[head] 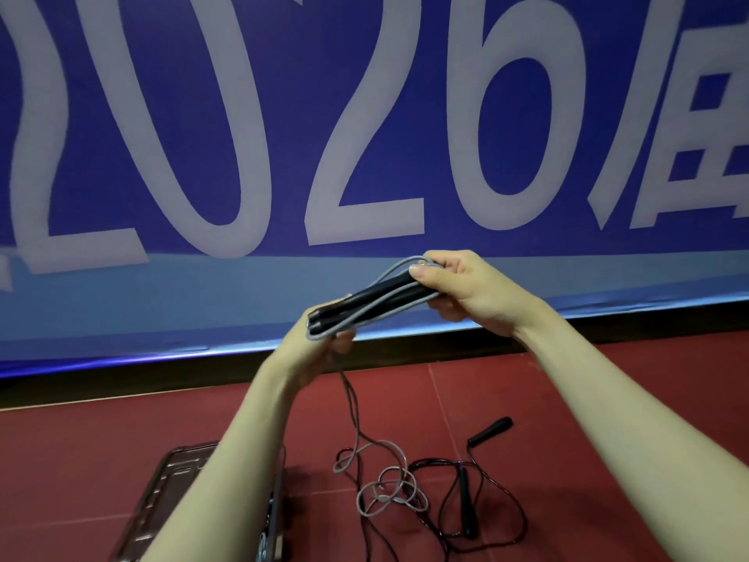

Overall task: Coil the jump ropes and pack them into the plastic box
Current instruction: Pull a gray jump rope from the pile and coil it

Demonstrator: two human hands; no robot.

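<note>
- Mid-coil: a grey jump rope [377, 306] is being wound lengthwise around its two black handles [364, 300], held up in the air before a blue banner [364, 115] bearing large pale numerals.
- The right hand [466, 290] grasps the far end of the bundle, thumb pressed on top and fingers [446, 314] curled beneath; the left hand [324, 346] holds the near end, its fingers mostly hidden behind the wrist, apparently closed on the cord.
- Only a few loops are laid so far (by this view); the rest of the grey cord trails down from the left hand to a loose tangle [385, 488] on the red floor [567, 399].
- The next move, on this evidence, calls for drawing up slack and laying further turns without snagging the tangle below.
- A second rope, thin and dark with black handles [488, 429], lies uncoiled just beside the grey tangle, their loops overlapping.
- The plastic box [170, 492], clear and ribbed, sits on the floor at lower left, partly hidden by the left forearm; its contents cannot be made out.
- The grey cord looks smooth and springy, the handles matte and slender, the floor smooth with faint seams.
</note>
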